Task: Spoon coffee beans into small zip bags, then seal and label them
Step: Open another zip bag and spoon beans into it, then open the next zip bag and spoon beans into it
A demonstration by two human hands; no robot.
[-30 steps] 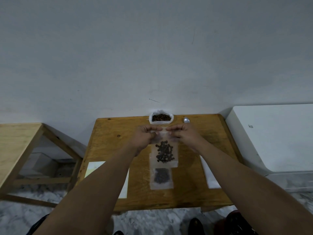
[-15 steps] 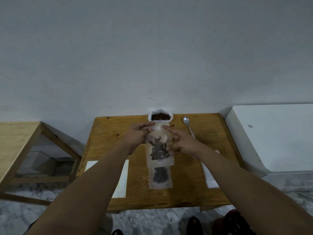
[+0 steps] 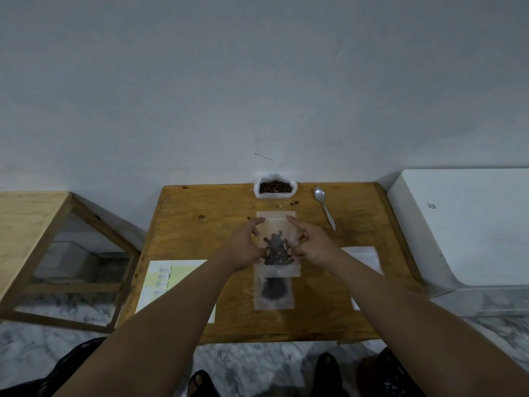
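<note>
Clear zip bag [image 3: 276, 226] held; labels [image 3: 161, 279] seemingly unreadable.

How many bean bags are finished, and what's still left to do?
One small clear zip bag of beans lies filled, nearest the person. A second clear zip bag, filled, is held between the left hand and right hand; whether it's sealed can't be told. The silver metal spoon lies idle. Neither bag shows a label; the pale yellow label sheet waits at left.

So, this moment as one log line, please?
left hand: grips filled zip bag | right hand: grips it too | spoon: on table
</note>
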